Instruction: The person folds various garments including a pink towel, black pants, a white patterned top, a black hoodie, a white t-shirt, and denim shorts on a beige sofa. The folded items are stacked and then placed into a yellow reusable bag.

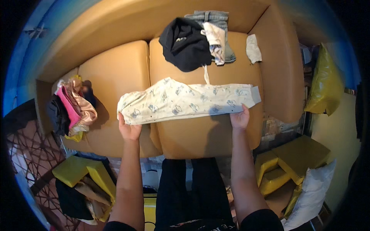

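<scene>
Cream printed pants [185, 99], folded lengthwise with a grey cuff at the right end, stretch sideways over the tan sofa seat [115, 66]. My left hand [130, 128] grips their wide left end at the lower corner. Near the cuff, my right hand [240, 117] pinches the lower edge. A light drawstring [206, 74] sticks up from behind the pants. Beyond them lie a black garment [185, 46], blue denim [229, 53] and a small pale printed garment [215, 40] on top of the denim.
A pile of clothes with a pink piece [69, 108] lies at the sofa's left end. A white cloth [253, 49] rests by the right armrest [281, 66]. Yellow box-like furniture [300, 156] stands lower right, beside a white pillow [312, 193]. More clothes [72, 199] are lower left.
</scene>
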